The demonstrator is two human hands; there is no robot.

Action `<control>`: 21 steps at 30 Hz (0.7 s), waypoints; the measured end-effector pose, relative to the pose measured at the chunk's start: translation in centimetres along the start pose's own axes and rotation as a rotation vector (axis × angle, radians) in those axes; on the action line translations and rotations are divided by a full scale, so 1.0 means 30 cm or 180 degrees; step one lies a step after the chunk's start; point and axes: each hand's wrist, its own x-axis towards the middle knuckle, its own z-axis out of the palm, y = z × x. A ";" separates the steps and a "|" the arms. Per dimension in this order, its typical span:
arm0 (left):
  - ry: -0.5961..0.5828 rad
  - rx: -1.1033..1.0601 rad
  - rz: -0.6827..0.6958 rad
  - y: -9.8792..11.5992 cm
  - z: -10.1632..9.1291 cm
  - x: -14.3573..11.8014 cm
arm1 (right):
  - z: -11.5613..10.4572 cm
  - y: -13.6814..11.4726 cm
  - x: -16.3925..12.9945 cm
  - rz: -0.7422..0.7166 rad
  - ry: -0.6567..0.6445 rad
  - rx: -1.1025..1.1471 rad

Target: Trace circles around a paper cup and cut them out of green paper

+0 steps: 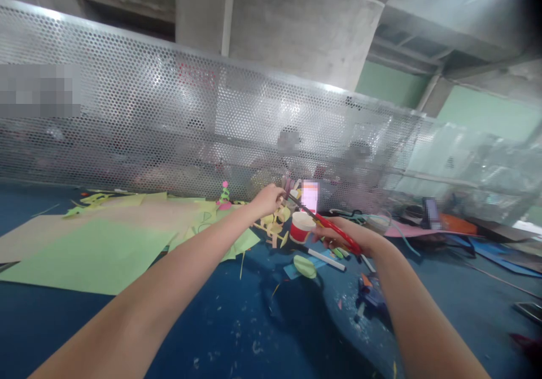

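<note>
Red-handled scissors [332,229] are gripped in my right hand [345,233], their dark blades pointing up and to the left. My left hand [267,200] is raised with its fingers pinched together close to the blade tips. Whatever lies between those fingers is too small and blurred to make out. Just below the blades stands a red and white paper cup [300,229], partly behind my right fingers. Behind it a phone [310,194] shows a lit screen. Yellow paper scraps [274,223] lie beneath my left hand.
Light green paper sheets [97,255] spread over the blue table [237,322] at left. A small pink and green paper tree [224,194] stands behind them. A pale green oval piece [305,266] and a white stick [326,259] lie in front. A perforated metal panel [169,119] borders the far side.
</note>
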 end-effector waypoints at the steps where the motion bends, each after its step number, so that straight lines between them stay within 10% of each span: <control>1: -0.0026 -0.0014 -0.0013 -0.002 0.000 0.000 | -0.001 0.003 0.001 -0.0004 0.0007 0.0029; 21: -0.0157 0.0071 -0.0137 -0.028 -0.009 -0.018 | -0.004 0.013 0.004 0.0038 0.0078 0.0286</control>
